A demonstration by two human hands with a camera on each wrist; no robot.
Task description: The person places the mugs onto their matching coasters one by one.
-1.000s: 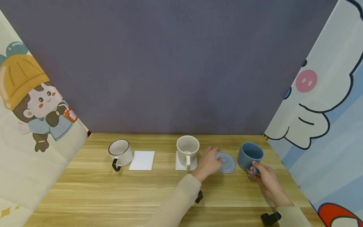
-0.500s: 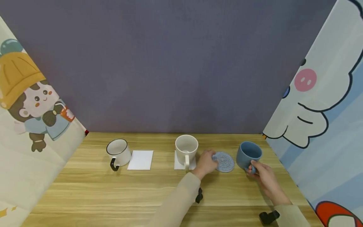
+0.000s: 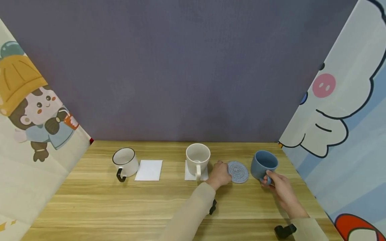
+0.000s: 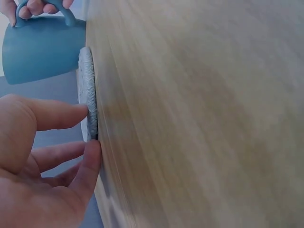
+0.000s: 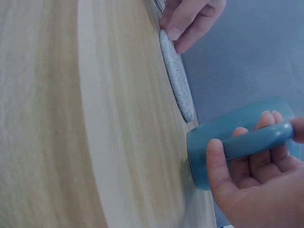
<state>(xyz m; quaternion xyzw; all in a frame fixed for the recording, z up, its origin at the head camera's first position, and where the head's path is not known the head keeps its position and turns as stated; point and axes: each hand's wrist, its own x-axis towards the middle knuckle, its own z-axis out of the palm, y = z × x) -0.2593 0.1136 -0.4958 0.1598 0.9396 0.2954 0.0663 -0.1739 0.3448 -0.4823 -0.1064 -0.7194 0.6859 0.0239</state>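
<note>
A round grey-blue woven coaster (image 3: pixel 238 172) lies flat on the wooden table. My left hand (image 3: pixel 219 174) is at its left edge, thumb and fingertips pinching the rim, as the left wrist view shows on the coaster's side (image 4: pixel 88 95). To the right stands a blue mug (image 3: pixel 264 164), upright. By its handle (image 5: pixel 259 140) my right hand (image 3: pixel 281 190) grips this mug, fingers curled through the loop. Whether the mug's base fully touches the table is hard to tell.
Left of my left hand, a cream mug (image 3: pixel 197 157) stands on a white square coaster (image 3: pixel 189 176). Farther left are another white square coaster (image 3: pixel 149 170) and a white mug with a black rim and handle (image 3: pixel 126 163). A grey panel (image 3: pixel 187 73) rises behind the table (image 3: pixel 120 207).
My left hand has come down to the round coaster's left edge and its fingers have closed on the rim. The right hand stays on the blue mug's handle.
</note>
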